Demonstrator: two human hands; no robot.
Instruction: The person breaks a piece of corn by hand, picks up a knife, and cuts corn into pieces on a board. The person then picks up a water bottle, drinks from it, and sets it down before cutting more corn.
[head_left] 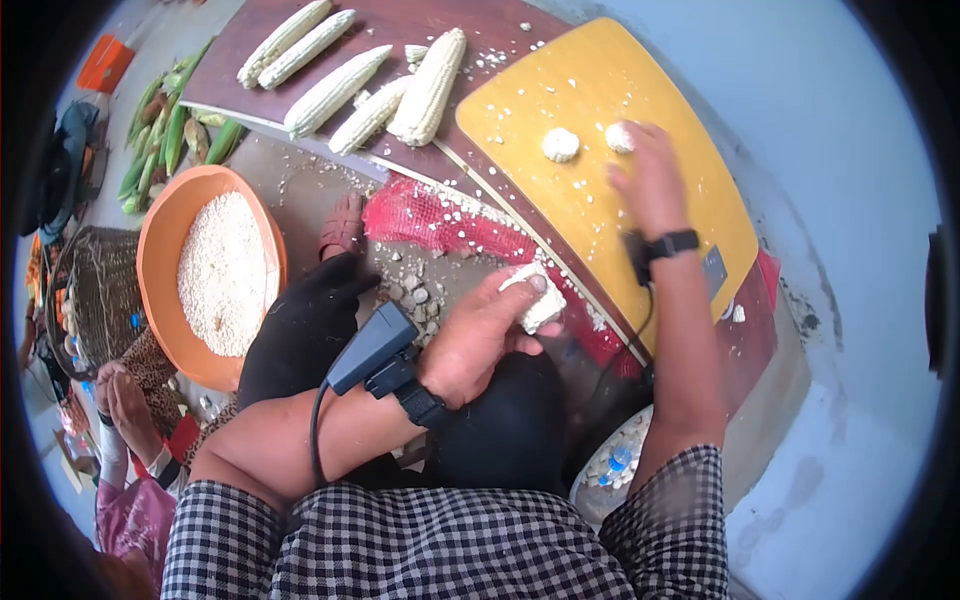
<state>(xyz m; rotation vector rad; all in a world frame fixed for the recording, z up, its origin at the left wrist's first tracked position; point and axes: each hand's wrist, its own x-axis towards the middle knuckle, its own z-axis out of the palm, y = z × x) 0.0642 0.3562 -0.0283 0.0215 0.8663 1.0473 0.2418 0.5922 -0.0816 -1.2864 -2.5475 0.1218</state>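
Note:
A short piece of white corn (pixel 535 298) is held in my left hand (pixel 480 335), its thumb pressed on the top, above my lap. My right hand (pixel 652 180) reaches over the yellow board (pixel 600 90), its fingertips at a small round white corn piece (pixel 620 138); the hand is slightly blurred, and whether it grips the piece is unclear. Just left of that lies another round corn piece (pixel 561 145). Several whole white cobs, one of them here (pixel 428 88), rest on the dark red table (pixel 225 80) at the upper left. Loose kernels are scattered over board and table.
An orange tub (pixel 158 250) of kernels stands at the left, near a wicker basket (pixel 105 290) and green-husked corn (pixel 165 140). Red netting (pixel 425 215) hangs along the table edge. Another person's hands (pixel 128 408) show at the lower left. A basin (pixel 615 450) sits by my right elbow.

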